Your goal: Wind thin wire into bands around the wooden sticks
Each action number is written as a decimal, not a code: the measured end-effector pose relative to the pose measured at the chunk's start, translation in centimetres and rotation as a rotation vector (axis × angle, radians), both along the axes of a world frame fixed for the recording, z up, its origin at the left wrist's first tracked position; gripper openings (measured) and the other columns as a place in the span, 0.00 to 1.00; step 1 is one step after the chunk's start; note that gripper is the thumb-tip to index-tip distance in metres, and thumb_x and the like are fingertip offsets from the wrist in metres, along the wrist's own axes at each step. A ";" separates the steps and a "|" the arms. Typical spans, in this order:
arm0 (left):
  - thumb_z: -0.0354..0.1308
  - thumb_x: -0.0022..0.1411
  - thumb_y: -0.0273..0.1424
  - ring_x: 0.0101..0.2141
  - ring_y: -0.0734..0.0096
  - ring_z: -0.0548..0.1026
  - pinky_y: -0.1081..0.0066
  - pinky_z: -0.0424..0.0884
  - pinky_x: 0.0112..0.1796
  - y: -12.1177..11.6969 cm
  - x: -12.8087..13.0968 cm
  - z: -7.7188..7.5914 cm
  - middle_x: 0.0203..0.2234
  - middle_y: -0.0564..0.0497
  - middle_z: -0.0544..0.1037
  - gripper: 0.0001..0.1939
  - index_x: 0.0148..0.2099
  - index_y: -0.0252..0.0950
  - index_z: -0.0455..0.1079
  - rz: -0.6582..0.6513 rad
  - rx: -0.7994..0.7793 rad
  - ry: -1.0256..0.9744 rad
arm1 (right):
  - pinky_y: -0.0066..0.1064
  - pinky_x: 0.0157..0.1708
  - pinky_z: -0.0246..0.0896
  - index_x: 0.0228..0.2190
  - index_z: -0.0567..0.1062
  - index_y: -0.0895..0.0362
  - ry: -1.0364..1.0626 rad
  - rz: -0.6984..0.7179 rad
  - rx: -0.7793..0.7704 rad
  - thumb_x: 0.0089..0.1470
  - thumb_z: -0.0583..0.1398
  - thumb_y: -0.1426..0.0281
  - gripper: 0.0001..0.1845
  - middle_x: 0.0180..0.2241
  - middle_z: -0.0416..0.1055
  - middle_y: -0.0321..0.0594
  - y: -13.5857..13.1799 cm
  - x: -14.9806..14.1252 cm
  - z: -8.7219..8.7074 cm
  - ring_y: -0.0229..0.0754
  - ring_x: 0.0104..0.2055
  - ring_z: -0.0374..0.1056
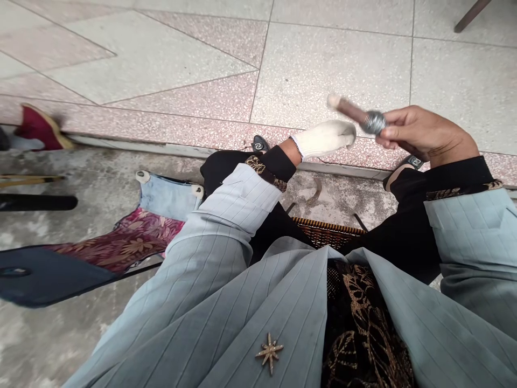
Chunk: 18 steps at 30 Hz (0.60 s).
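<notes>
Pink and pale grey speckled tiles [335, 64] covered the upper floor, bordered by stained concrete [97, 167]. A dark red shoe [42, 129] showed at the left, above a black bar [38, 202]. Nearby spread a patchwork fabric [133, 240] of light blue, magenta floral and navy. A woven seat edge [327, 230] showed lower centre; a thin brown leg [472, 15] stood top right.

Place: porch or courtyard, seemingly | terrazzo paving [339, 70] | stained concrete [100, 167] | wicker seat [329, 231]

Stick [352, 111] brown, coil [374, 123] silver; glove [325, 140] cream-white; jacket [218, 296] blue-grey, pinstriped.
</notes>
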<state>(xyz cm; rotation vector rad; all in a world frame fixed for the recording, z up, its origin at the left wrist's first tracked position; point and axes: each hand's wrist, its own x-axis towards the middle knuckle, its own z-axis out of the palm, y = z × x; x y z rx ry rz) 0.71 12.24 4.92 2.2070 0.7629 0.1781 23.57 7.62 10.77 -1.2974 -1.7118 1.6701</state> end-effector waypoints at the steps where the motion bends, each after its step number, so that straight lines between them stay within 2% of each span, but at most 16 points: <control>1: 0.45 0.66 0.35 0.35 0.66 0.71 0.63 0.65 0.38 0.1 0.1 -0.1 0.35 0.43 0.77 0.18 0.44 0.32 0.73 0.006 0.018 -0.017 | 0.29 0.25 0.53 0.29 0.76 0.55 0.057 -0.092 0.003 0.52 0.68 0.62 0.10 0.23 0.64 0.35 -0.2 -0.2 0.2 0.34 0.24 0.56; 3: 0.46 0.64 0.34 0.36 0.64 0.73 0.63 0.65 0.39 0.0 0.3 -0.4 0.34 0.44 0.77 0.16 0.43 0.32 0.73 -0.001 0.056 -0.010 | 0.30 0.24 0.53 0.29 0.74 0.54 0.133 -0.267 0.020 0.52 0.68 0.61 0.11 0.23 0.62 0.34 -0.3 -0.6 0.3 0.34 0.24 0.54; 7: 0.49 0.63 0.35 0.36 0.63 0.75 0.63 0.66 0.37 -1.0 0.7 -1.0 0.33 0.47 0.78 0.15 0.43 0.36 0.75 -0.026 0.035 0.049 | 0.31 0.25 0.54 0.28 0.70 0.53 0.119 -0.422 0.049 0.53 0.67 0.60 0.13 0.23 0.63 0.34 0.6 -1.4 -1.1 0.35 0.24 0.55; 9: 0.50 0.63 0.36 0.37 0.61 0.75 0.61 0.66 0.37 -1.6 0.8 -1.1 0.34 0.47 0.78 0.15 0.44 0.38 0.76 -0.022 0.022 0.073 | 0.31 0.25 0.54 0.28 0.70 0.54 -0.031 -0.485 0.097 0.54 0.65 0.59 0.13 0.23 0.62 0.35 1.2 -1.5 -2.1 0.35 0.24 0.56; 10: 0.50 0.63 0.36 0.38 0.60 0.76 0.60 0.66 0.36 -1.8 0.8 -1.1 0.34 0.47 0.78 0.15 0.44 0.40 0.76 -0.028 0.019 0.085 | 0.32 0.25 0.54 0.29 0.72 0.54 -0.170 -0.485 0.136 0.55 0.64 0.58 0.13 0.23 0.63 0.36 1.4 -1.5 -2.5 0.36 0.24 0.57; 12: 0.51 0.63 0.38 0.40 0.58 0.75 0.57 0.67 0.36 -2.1 0.8 -1.0 0.35 0.47 0.79 0.15 0.43 0.42 0.77 -0.048 0.018 0.120 | 0.34 0.26 0.55 0.31 0.75 0.55 -0.542 -0.380 0.232 0.55 0.62 0.56 0.14 0.24 0.67 0.40 1.8 -1.4 -3.3 0.41 0.27 0.62; 14: 0.51 0.63 0.39 0.42 0.56 0.75 0.55 0.67 0.37 -2.0 0.6 -0.9 0.37 0.47 0.79 0.15 0.42 0.43 0.78 -0.064 0.022 0.160 | 0.36 0.28 0.57 0.34 0.78 0.55 -0.886 -0.154 0.294 0.54 0.62 0.55 0.16 0.28 0.72 0.44 2.0 -1.2 -4.0 0.46 0.31 0.67; 16: 0.50 0.64 0.40 0.44 0.55 0.75 0.55 0.67 0.38 -1.9 0.5 -1.0 0.37 0.48 0.79 0.16 0.43 0.43 0.78 -0.082 0.034 0.188 | 0.36 0.29 0.58 0.34 0.80 0.54 -1.036 0.092 0.270 0.53 0.63 0.57 0.14 0.32 0.75 0.44 2.0 -1.1 -4.4 0.47 0.32 0.69; 18: 0.49 0.64 0.39 0.45 0.55 0.74 0.57 0.68 0.39 -1.6 0.4 -1.1 0.36 0.48 0.78 0.16 0.44 0.43 0.77 -0.112 0.054 0.198 | 0.33 0.28 0.58 0.31 0.80 0.54 -1.026 0.243 0.250 0.51 0.65 0.60 0.10 0.31 0.77 0.42 1.8 -1.1 -4.6 0.43 0.30 0.68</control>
